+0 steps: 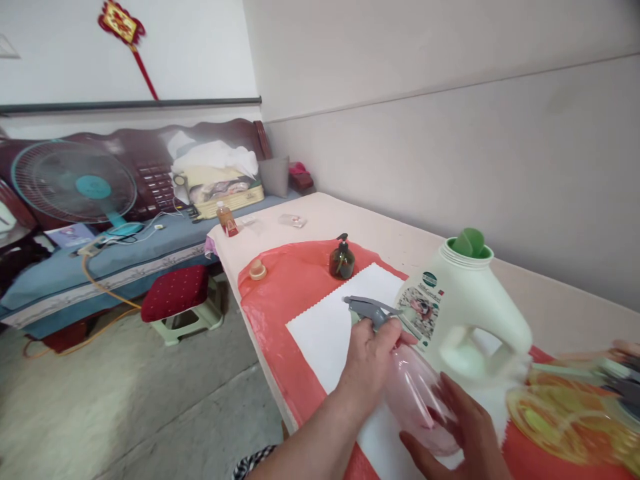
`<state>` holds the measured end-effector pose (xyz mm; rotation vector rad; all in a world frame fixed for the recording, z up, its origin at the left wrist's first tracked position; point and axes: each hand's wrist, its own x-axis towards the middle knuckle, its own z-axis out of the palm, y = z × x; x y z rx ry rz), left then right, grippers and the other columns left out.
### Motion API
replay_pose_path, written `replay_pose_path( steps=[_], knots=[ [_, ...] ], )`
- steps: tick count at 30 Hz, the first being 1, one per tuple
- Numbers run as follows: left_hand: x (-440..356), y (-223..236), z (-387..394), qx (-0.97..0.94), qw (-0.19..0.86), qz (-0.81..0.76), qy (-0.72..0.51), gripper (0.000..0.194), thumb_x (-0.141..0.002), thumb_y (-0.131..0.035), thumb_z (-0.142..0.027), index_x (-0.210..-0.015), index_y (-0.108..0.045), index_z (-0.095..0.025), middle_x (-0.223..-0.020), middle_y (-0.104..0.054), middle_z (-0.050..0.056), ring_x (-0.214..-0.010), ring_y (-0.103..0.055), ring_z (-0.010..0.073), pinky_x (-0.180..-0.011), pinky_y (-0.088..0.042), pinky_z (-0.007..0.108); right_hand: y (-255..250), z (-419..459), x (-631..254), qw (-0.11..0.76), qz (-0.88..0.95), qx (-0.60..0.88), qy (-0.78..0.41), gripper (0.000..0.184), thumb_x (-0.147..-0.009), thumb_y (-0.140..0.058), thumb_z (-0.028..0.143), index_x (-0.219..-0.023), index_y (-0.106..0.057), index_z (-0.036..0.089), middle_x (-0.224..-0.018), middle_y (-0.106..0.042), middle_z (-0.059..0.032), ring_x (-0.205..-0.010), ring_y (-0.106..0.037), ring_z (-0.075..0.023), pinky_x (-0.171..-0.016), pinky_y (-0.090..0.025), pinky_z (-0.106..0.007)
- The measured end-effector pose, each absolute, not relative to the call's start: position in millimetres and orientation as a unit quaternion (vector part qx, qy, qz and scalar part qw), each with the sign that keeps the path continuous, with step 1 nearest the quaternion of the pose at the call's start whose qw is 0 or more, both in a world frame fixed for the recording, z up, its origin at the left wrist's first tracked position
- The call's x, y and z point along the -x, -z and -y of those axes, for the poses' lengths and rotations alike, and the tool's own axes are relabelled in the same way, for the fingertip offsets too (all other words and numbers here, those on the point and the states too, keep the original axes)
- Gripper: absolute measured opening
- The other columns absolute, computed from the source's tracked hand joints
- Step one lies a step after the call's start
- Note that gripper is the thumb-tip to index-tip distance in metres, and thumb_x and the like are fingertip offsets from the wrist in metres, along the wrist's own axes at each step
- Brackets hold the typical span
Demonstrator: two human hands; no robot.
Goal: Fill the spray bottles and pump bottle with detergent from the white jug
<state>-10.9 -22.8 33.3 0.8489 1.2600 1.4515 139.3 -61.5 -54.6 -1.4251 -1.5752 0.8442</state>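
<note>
A spray bottle with a see-through pink body and a grey trigger head tilts over the table, its nozzle toward the upper left. My left hand is closed round its neck, just below the trigger head. Lower down, my right hand curls its fingers about the bottle's base. Right behind the bottle stands a pale green jug with a handle, a printed label and a green scoop or cup in its mouth. White paper with a scalloped edge lies beneath, on a red plastic sheet.
A dark pump bottle and a small round lid stand on the red sheet. Yellow transparent ware is blurred at the right. A bottle of amber liquid stands by the table's far end. A red-topped stool and fan are at left.
</note>
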Motion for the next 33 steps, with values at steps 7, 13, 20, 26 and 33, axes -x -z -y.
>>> replay_pose_path(
  steps=[7,13,20,26,33],
  knots=[
    [16.1,-41.2,26.7,-0.455,0.547,-0.440,-0.548,0.038,-0.087,-0.051,-0.042,-0.069,-0.070,-0.014,-0.071,-0.066,0.008,-0.072,-0.057,0.0186,-0.074,-0.044,0.031,65.7,49.0,-145.2,0.395,0.459,0.442,-0.661,0.078,-0.072,-0.052,0.075,-0.134,-0.037,0.031,-0.148,-0.039,-0.0135,-0.135,-0.040,-0.0346,-0.095,-0.048,-0.049],
    [16.5,-37.1,27.4,-0.474,0.559,-0.429,-0.528,0.038,-0.086,-0.052,-0.043,-0.064,-0.064,-0.015,-0.066,-0.062,0.005,-0.065,-0.054,0.0158,-0.071,-0.043,0.030,57.9,53.6,-135.5,0.385,0.531,0.431,-0.620,0.089,-0.060,-0.071,0.063,-0.137,-0.040,0.030,-0.142,-0.050,-0.0116,-0.131,-0.043,-0.0375,-0.102,-0.042,-0.051],
    [7.7,-24.5,24.0,-0.434,0.561,-0.434,-0.555,0.033,-0.085,-0.056,-0.043,-0.063,-0.056,-0.018,-0.057,-0.053,0.000,-0.060,-0.051,0.0135,-0.068,-0.040,0.028,43.3,71.0,-123.4,0.294,0.645,0.526,-0.471,0.053,-0.066,-0.068,0.047,-0.113,-0.058,0.027,-0.106,-0.070,-0.0032,-0.097,-0.067,-0.0271,-0.080,-0.055,-0.033],
    [56.8,-28.2,-3.2,-0.162,0.457,-0.356,-0.799,0.030,-0.081,-0.061,-0.048,-0.070,-0.053,-0.020,-0.053,-0.050,-0.004,-0.053,-0.050,0.0122,-0.066,-0.044,0.028,42.5,74.0,-126.5,0.316,0.665,0.516,-0.437,0.059,-0.063,-0.067,0.035,-0.121,-0.055,0.027,-0.114,-0.067,-0.0025,-0.105,-0.064,-0.0243,-0.090,-0.051,-0.035],
    [99.8,-30.1,-10.1,0.057,0.364,-0.396,-0.841,0.031,-0.082,-0.059,-0.044,-0.067,-0.049,-0.019,-0.058,-0.052,-0.003,-0.054,-0.054,0.0106,-0.066,-0.048,0.027,44.7,62.8,-151.6,0.317,0.682,0.509,-0.419,0.067,-0.072,-0.068,0.041,-0.133,-0.043,0.028,-0.132,-0.058,-0.0076,-0.119,-0.056,-0.0270,-0.098,-0.049,-0.042]
  ],
)
